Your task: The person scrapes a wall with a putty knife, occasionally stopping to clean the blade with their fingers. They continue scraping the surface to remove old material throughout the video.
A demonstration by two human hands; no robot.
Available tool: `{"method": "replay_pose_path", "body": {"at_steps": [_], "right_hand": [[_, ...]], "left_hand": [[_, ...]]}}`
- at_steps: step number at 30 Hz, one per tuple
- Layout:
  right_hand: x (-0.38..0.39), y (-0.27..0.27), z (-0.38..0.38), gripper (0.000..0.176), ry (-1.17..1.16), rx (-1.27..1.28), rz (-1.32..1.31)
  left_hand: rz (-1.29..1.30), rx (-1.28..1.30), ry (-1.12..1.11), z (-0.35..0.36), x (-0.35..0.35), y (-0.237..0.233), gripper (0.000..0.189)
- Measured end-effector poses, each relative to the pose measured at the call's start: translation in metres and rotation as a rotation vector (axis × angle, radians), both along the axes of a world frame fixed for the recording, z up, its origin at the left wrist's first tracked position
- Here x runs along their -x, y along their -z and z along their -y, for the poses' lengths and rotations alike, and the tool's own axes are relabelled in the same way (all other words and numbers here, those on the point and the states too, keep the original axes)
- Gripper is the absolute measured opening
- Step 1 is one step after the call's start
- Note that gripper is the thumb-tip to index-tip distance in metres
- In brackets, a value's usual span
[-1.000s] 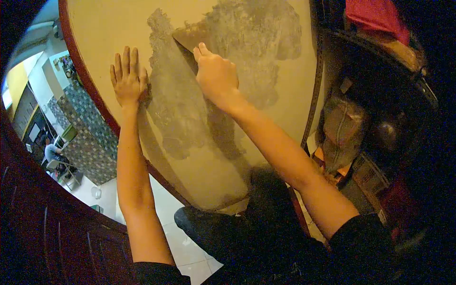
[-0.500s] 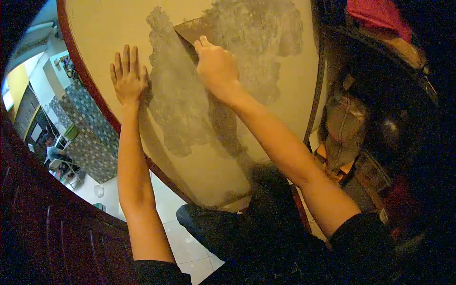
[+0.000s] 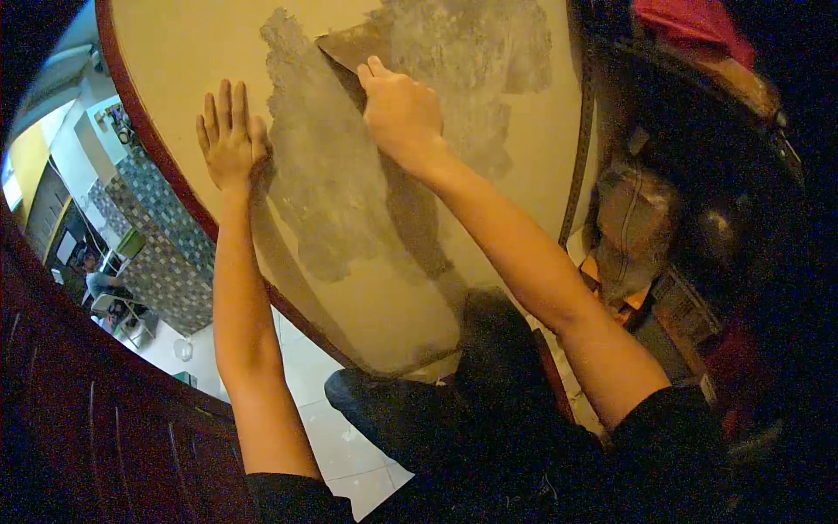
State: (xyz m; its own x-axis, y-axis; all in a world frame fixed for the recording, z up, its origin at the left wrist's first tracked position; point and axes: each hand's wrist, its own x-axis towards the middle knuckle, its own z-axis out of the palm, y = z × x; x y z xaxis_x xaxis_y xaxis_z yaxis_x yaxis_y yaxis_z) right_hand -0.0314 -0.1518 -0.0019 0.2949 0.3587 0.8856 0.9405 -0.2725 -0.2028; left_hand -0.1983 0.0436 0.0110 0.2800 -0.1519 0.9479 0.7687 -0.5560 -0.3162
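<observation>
In front of me stands a cream wall panel (image 3: 175, 44) with rough grey patches (image 3: 332, 192) across its middle and upper right. My right hand (image 3: 401, 113) is closed around a putty knife, its handle hidden in the fist. The wide, triangular putty knife blade (image 3: 360, 45) lies against the grey area, with two fingertips pressed near it. Left of the patches, my left hand (image 3: 231, 144) rests on the cream surface, fingers stretched out and upward, holding nothing.
A dark red trim (image 3: 166, 166) edges the panel on the left. Beyond it are a tiled wall (image 3: 161, 236) and a seated person (image 3: 100, 279). Bags (image 3: 633, 218) and a red cloth (image 3: 698, 26) crowd the right side. A dark panelled door (image 3: 113, 419) stands lower left.
The view has shifted slightly, with the panel sitting a little higher and further left. My right hand and the putty knife have moved only slightly; my left hand stays on the panel.
</observation>
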Motion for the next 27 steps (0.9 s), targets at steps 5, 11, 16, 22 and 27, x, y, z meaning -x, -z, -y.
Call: {"method": "replay_pose_path", "body": {"at_steps": [5, 11, 16, 22, 27], "right_hand": [[-0.001, 0.001, -0.007, 0.041, -0.033, -0.053, 0.047], [0.002, 0.002, 0.001, 0.038, -0.053, -0.017, 0.045], [0.014, -0.012, -0.01, 0.031, -0.072, -0.047, 0.102], [0.033, -0.018, -0.004, 0.03, -0.067, 0.013, 0.075], [0.03, -0.007, -0.006, 0.034, -0.094, -0.019, 0.052]], "left_hand": [[0.012, -0.067, -0.007, -0.015, 0.0, -0.008, 0.056], [0.02, -0.017, 0.018, -0.003, -0.001, -0.007, 0.057], [0.007, -0.039, 0.033, -0.004, 0.002, -0.008, 0.057], [0.007, 0.018, -0.048, 0.003, 0.001, -0.005, 0.057], [0.015, 0.003, -0.019, -0.007, 0.001, -0.008, 0.057]]}}
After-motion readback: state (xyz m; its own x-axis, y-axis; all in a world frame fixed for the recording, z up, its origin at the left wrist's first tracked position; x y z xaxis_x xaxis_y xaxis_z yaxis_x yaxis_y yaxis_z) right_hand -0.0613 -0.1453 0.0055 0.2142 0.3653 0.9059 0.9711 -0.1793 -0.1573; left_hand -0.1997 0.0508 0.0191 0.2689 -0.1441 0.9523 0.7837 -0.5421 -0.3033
